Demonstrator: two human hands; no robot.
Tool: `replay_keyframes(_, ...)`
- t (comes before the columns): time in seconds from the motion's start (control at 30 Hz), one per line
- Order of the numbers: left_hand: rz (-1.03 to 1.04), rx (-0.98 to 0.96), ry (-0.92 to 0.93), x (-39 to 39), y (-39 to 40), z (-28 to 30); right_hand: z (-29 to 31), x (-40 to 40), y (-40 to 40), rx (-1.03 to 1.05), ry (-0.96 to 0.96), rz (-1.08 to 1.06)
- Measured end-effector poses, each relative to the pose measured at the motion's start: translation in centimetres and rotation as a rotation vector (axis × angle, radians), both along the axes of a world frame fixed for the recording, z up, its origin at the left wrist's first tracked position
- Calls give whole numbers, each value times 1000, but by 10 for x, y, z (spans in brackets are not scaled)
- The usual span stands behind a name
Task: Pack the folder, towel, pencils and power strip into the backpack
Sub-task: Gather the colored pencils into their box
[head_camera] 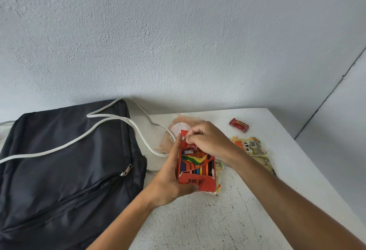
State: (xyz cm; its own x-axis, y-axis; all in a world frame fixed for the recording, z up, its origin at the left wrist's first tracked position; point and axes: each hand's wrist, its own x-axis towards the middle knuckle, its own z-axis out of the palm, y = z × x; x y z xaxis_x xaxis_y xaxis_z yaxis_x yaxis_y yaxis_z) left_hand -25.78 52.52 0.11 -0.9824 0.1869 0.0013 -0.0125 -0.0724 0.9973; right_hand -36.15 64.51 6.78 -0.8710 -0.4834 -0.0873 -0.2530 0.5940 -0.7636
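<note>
Both hands meet over the speckled white tabletop (198,220), working on 1 small red cardboard box of coloured pencils (195,165). The left hand (170,180) cradles the box from its left side and underneath, thumb curled against the lower flap and fingers laid up along the left edge. The right hand (208,139) comes in from the right and pinches the red top flap at the box's far end between thumb and fingertips. The box is held just above the table, its front window showing a row of coloured pencil shafts.

To the left lies the black fabric backpack (65,162), flat on the table with its front pocket zip (126,169) facing up; whether the main compartment is open cannot be told. A white power cord (79,140) runs across the top of the backpack, loops near the wall and curves down onto the table just beside the hands.

Behind the hands sits a crumpled beige plastic bag (174,129). To the right are a yellow-and-orange snack packet (253,148) and, further back, a small red wrapped sweet (239,124), apart from each other.
</note>
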Motion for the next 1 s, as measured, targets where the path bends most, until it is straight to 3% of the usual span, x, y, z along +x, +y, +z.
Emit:
replay_keyframes(0.13,-9,24,-6,2,-3,-1,-7,-6,11,-44,208,-109)
replay_keyframes(0.3,-9,79,-45,1,-7,-2,-11,-10,27,-310,-154,-122)
replay_keyframes(0.47,-33,87,-89,1,-7,-3,-19,-10,34,-440,-213,-155)
replay_keyframes(0.73,-36,87,-91,2,-7,-6,-20,-13,41,-341,-160,-33)
replay_keyframes(1.0,-41,97,-50,2,-5,-3,-20,-11,42,-369,-4,-17)
